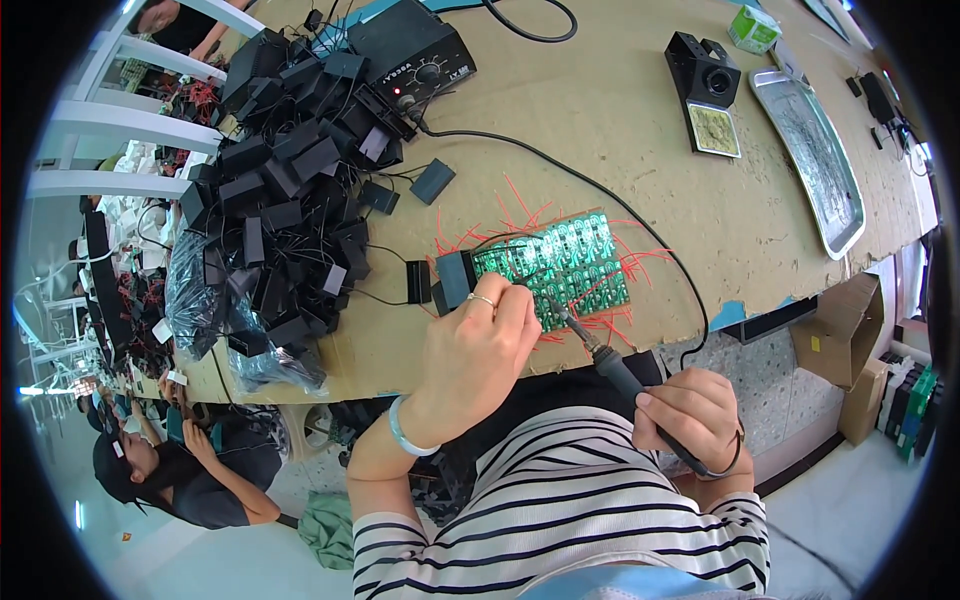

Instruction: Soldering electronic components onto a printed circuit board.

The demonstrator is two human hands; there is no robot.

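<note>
A green circuit board panel (590,240) with rows of small boards lies on the table, thin red wires sticking out around its edges. My right hand (690,420) grips a soldering iron (618,375), its tip pointing at the panel's near part. Over the panel's left part, my left hand (480,335) is closed in a pinch near the iron's tip. Thin dark leads run by its fingertips, but what they hold is hidden. Beside that hand, at the panel's left edge, sits a small black box (456,278). Another black box (418,282) with a lead lies just left of it.
A big heap of black boxes with leads (290,190) covers the left. Behind it stands a soldering station (415,55), its cable (600,185) looping right. An iron stand with sponge (708,95) and a metal tray (815,165) are far right. Another person (190,460) sits at left.
</note>
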